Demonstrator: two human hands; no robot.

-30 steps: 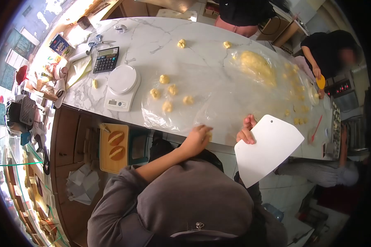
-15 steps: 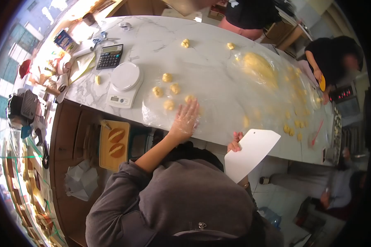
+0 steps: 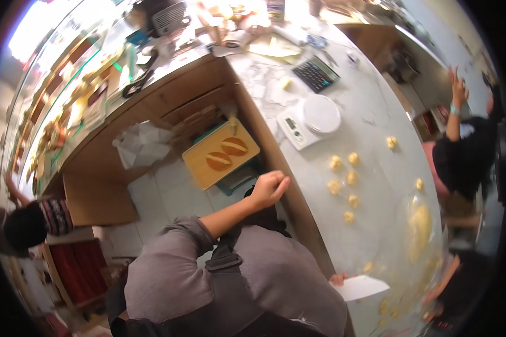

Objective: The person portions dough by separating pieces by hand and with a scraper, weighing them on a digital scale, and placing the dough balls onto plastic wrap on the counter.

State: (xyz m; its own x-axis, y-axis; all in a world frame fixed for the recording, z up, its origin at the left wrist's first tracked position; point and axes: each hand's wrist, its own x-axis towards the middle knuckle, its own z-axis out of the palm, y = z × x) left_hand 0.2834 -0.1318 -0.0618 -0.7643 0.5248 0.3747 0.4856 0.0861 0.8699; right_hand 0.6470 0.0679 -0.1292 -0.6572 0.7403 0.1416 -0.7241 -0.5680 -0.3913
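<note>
Stands beside a long, white, marbled table, with a brown wooden cabinet to the left. Has a person in black beyond the table, at the right. Shows a light wooden rectangular tray far left of the table, low down, bearing two oval brown breads. Has a big yellow dough mass under clear plastic on the right of the table. Has a white kitchen scale on the far part, near a black calculator. Grips a flat white scraper by one end in the right hand, at the near part. Holds the left hand narrow, fingers curled in, near the table's left edge; cannot tell if holding anything. Shows six small, round, yellow dough balls grouped nearer than the scale.
</note>
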